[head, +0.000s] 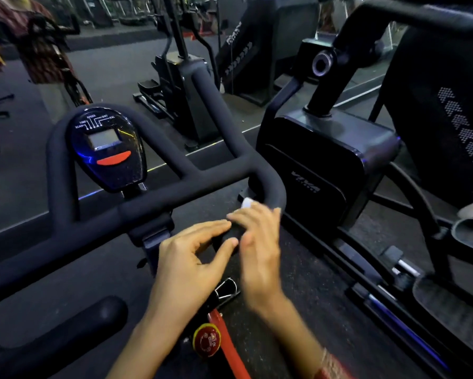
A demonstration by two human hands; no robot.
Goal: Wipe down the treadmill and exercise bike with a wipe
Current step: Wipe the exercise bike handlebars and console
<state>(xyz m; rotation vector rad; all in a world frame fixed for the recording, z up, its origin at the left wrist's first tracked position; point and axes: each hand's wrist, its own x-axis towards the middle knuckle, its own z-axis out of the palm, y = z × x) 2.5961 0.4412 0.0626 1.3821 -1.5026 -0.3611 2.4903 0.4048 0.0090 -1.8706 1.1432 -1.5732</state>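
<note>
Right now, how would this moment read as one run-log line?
area: exercise bike handlebar | right hand: white wipe at fingertips, grip blurred | left hand: curled beside it, hold unclear
</note>
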